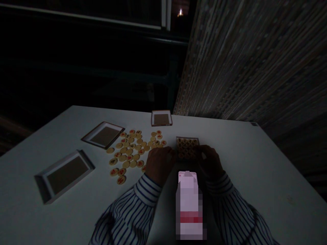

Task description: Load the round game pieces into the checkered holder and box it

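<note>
A small box point(176, 149) filled with rows of round Chinese chess pieces point(187, 144) lies in front of me on the white table. My left hand point(161, 161) is closed at its left side, the fingers curled and partly in shadow. At the right side my right hand point(209, 160) is closed too, with thumb and forefinger at the box's edge and over the pieces nearest it. Loose wooden chess pieces point(131, 157), several with red or black characters and others plain side up, are spread left of my left hand.
A lit phone point(187, 174), mostly blurred out, lies between my forearms. Three shallow trays or lids stand around the pieces: one at near left point(65, 177), one at far left point(103, 135), one at the back point(161, 118). A string curtain point(242, 61) hangs behind the table point(255, 163).
</note>
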`<state>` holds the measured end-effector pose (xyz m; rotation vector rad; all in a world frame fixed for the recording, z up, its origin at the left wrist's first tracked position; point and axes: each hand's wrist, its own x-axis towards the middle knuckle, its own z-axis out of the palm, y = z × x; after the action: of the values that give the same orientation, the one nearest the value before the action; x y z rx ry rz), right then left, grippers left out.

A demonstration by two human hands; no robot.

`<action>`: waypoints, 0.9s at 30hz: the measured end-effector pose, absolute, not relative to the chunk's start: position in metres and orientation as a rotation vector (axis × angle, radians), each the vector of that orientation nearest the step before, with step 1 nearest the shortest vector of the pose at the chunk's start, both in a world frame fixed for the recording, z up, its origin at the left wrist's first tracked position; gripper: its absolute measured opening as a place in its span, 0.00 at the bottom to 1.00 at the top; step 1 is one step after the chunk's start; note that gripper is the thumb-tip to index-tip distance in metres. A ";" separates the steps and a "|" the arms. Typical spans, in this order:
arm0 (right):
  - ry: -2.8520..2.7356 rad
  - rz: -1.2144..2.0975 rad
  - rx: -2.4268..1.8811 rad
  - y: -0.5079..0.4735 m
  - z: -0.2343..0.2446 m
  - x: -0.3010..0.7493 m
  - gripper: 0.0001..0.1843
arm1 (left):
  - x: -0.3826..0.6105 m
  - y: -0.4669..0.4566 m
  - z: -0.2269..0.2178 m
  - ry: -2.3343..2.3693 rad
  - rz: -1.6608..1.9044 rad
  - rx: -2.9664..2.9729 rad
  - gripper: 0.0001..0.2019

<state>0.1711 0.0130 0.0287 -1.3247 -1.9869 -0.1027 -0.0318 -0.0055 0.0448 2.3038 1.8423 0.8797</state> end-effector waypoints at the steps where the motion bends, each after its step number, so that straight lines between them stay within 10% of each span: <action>1: -1.987 -0.109 -1.325 0.013 0.029 0.171 0.09 | -0.031 -0.005 0.046 1.827 0.872 2.296 0.09; 27: -1.984 -0.138 -1.321 0.020 0.035 0.172 0.09 | -0.016 0.014 0.020 1.396 1.285 1.321 0.10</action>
<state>0.1718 0.0205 0.0350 -1.3211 -1.9840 -0.1381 -0.0165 0.0145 0.0205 1.3210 1.3955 1.2846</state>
